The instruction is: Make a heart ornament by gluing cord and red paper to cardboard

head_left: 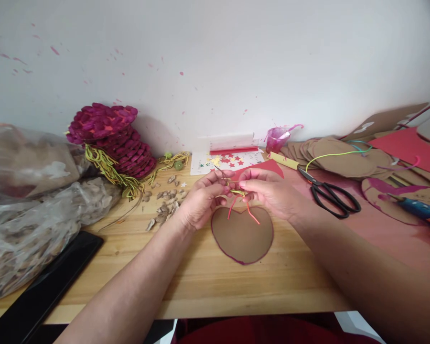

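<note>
My left hand [204,198] and my right hand [267,188] meet over the table, both with fingers pinched on a thin yellow-green cord [238,192]. Two orange cord ends [252,215] hang below the fingers. A dark thin strand sticks up by the left fingertips; its kind is unclear. Beneath the hands lies a brown cardboard heart [242,238] with a purple edge, its top notch partly behind the cord ends. Behind the right hand is a piece of red paper [272,167].
Black-handled scissors [335,196], a blue glue gun [413,209] and stacked cardboard pieces [329,155] lie to the right. On the left are magenta-painted stacked pieces [129,148], loose shells [166,210], plastic bags [28,234] and a black flat object [53,277]. Star cutouts [229,160] lie behind.
</note>
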A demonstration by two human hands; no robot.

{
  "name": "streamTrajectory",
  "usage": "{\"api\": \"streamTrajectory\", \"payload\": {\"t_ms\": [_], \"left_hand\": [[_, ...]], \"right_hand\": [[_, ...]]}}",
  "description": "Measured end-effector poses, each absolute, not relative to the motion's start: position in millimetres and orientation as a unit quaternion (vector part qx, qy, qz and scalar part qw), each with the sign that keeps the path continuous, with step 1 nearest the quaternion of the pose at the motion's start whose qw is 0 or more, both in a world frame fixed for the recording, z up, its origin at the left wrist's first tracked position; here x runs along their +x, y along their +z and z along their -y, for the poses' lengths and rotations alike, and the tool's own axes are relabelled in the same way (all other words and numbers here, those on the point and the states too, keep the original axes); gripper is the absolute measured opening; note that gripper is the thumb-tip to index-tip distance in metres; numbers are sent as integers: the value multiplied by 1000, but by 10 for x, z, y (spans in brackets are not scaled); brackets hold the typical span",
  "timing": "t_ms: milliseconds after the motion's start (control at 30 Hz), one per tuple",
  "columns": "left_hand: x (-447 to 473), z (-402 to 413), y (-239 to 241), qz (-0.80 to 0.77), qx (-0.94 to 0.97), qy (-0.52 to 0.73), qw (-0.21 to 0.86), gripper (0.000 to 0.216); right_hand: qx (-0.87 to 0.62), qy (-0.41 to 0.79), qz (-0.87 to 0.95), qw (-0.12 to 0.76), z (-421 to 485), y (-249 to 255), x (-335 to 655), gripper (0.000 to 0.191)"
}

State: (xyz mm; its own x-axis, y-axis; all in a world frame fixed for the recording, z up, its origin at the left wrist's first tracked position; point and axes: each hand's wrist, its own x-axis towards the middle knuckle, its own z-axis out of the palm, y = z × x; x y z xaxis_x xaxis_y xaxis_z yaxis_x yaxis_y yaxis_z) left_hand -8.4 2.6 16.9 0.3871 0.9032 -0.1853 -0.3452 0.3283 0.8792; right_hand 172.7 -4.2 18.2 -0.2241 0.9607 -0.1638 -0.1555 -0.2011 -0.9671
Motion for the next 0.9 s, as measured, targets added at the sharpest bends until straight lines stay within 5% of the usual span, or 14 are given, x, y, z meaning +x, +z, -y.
{"api": "streamTrajectory", "payload": {"t_ms": [400, 900], "left_hand": [[-93, -54, 128, -364, 428, 441, 699, 23], [-88, -51, 126, -388, 454, 455, 661, 18]], "right_hand": [[-453, 575, 502, 461, 68, 203, 1697, 14], [-401, 680, 421, 447, 60, 180, 1719, 25]]}}
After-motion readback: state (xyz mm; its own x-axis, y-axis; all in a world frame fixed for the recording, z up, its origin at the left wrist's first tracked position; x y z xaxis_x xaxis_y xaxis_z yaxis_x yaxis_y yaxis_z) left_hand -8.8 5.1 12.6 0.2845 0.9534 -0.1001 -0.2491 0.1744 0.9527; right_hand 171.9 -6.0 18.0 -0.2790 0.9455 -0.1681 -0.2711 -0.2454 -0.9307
